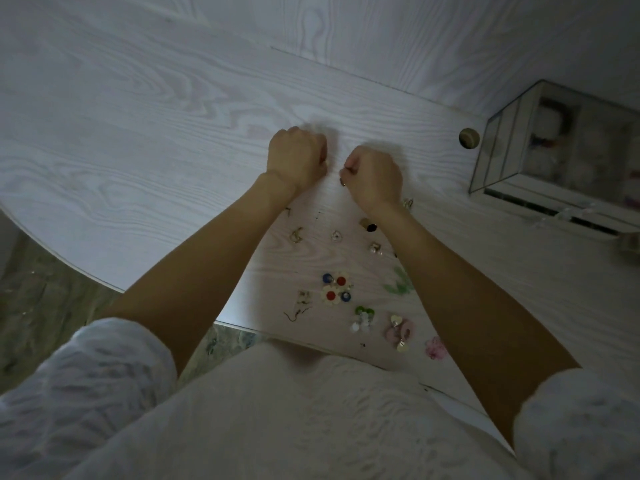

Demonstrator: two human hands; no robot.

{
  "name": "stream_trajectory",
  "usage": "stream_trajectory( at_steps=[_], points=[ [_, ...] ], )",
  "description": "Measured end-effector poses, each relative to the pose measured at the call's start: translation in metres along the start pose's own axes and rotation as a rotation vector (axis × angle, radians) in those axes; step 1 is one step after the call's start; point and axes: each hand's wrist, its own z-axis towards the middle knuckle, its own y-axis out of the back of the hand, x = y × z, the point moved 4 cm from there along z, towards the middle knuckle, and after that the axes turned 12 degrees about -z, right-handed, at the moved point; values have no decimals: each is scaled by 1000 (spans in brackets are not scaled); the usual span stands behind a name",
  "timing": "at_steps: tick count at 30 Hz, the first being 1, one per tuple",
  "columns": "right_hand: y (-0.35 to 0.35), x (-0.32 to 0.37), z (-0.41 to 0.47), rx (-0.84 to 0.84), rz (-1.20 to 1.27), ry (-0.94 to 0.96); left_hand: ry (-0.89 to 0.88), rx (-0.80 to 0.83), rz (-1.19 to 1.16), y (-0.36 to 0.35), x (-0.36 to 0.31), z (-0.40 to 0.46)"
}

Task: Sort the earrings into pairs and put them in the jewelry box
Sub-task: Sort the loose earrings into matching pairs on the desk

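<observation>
nearest the body, the earrings lie loose on the table (138, 140) between the forearms: a pink pair (400, 332), a green pair (363, 317), a flower pair (336, 289), then smaller metal ones (335, 235) farther out. they look grouped by twos already, though the small ones are too dim to match for sure.

beyond them both hands hover close together, backs up, fingers curled under. the right hand (374, 176) seems to pinch a small metal earring (343, 181) at its inner edge; only a glint shows. the left hand (298, 155) is curled the same way, but whether it holds anything i cannot tell, since the fingertips are hidden below the knuckles.

farthest, the box (502, 133) stands to the right and past the hands, well apart from them. the right hand is the nearer one, so i judge a reach rightward and away falls to it. the glass box runs off the frame edge, its inside blurred; a small round knob (469, 137) sits just beside its left wall.
</observation>
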Motion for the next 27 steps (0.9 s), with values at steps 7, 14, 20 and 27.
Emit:
stream_trajectory(
  at_steps=[7, 14, 20, 27],
  points=[
    [19, -37, 11, 37, 30, -65, -15, 202, 102, -10, -6, 10],
    [37, -73, 7, -66, 180, -118, -138, 125, 139, -5, -19, 12],
    [47, -99, -32, -204, 250, -92, -197, -8, -300, 4, -51, -6],
    [35, -142, -99, -180, 178, -217, -277, 175, -395, -58, -138, -45]
  ],
)
